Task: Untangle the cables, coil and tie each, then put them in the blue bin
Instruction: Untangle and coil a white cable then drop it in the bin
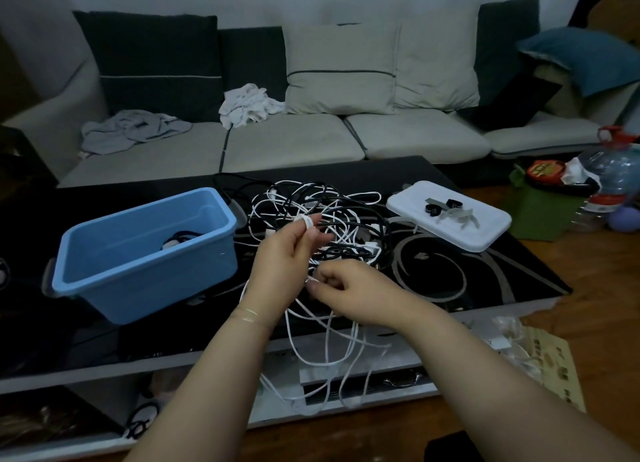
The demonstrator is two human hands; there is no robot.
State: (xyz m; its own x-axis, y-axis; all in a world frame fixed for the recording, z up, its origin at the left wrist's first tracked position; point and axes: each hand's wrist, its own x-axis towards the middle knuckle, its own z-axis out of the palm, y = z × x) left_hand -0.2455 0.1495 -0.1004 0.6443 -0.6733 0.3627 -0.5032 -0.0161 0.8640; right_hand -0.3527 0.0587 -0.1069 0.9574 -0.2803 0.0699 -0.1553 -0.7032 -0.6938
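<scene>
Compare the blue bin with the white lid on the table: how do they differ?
The blue bin is deep and sits left of the cable tangle; the white lid is flat and sits right. The bin holds a coiled cable; the lid carries ties. Both rest on the black table.

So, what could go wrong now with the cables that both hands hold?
The white cable hangs over the table edge; pulling could drag the tangle off or tighten knots. The left hand and right hand may also sweep the ties off the white lid.
</scene>
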